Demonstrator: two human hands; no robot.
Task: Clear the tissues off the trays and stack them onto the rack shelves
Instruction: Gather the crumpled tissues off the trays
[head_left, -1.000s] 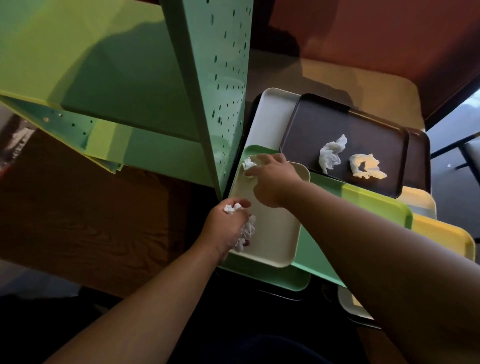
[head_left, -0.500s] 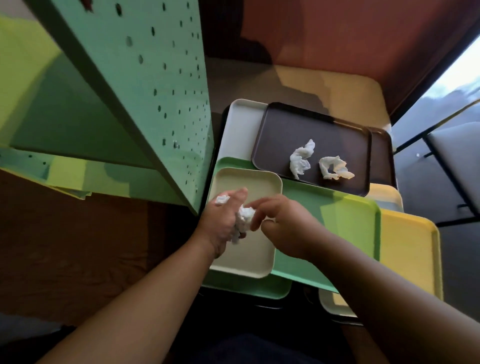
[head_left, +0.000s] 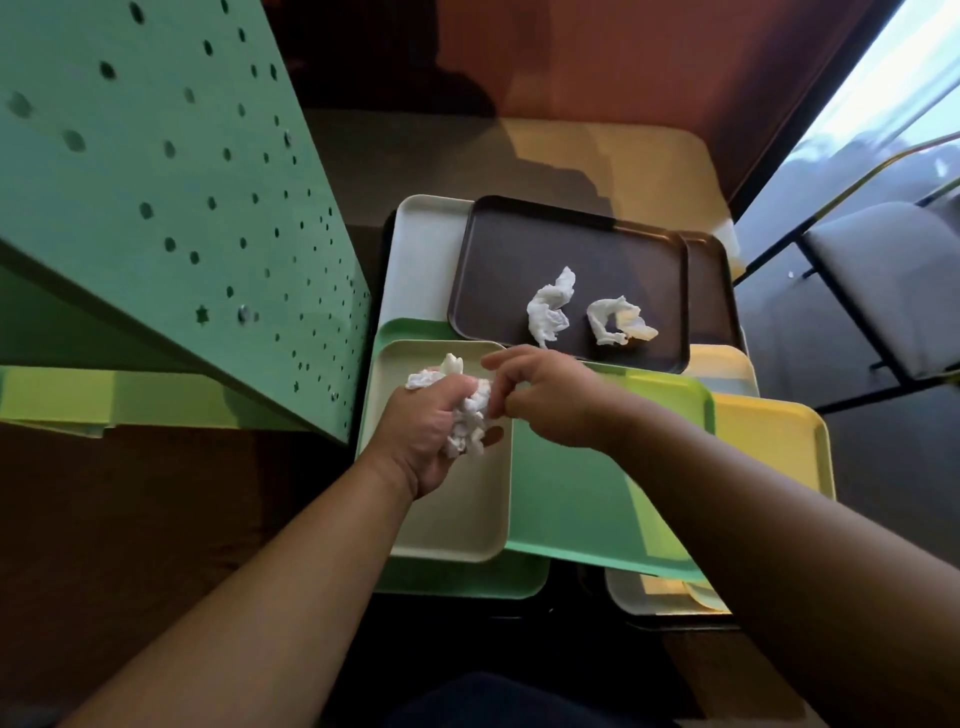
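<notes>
My left hand (head_left: 423, 434) is closed around a bunch of crumpled white tissues (head_left: 470, 418) above the small cream tray (head_left: 452, 525). My right hand (head_left: 545, 397) is beside it, fingertips touching the bunch, fingers curled. The cream tray lies on a green tray (head_left: 582, 499). Behind them a dark brown tray (head_left: 519, 260) carries two crumpled tissues, one on the left (head_left: 550, 306) and one on the right (head_left: 618, 319). The green perforated rack (head_left: 171, 197) stands at the left, its shelf (head_left: 104, 397) lower down.
More trays overlap on the table: a white one (head_left: 421, 260) behind, a yellow one (head_left: 774, 447) at the right, another brown one (head_left: 709, 280) under the dark tray. A grey chair (head_left: 883, 270) stands at the far right. A red wall (head_left: 597, 52) backs the table.
My right hand brought a tissue from the cream tray's far corner to the bunch in my left hand. The view shifted to the right and closer to the rack.
</notes>
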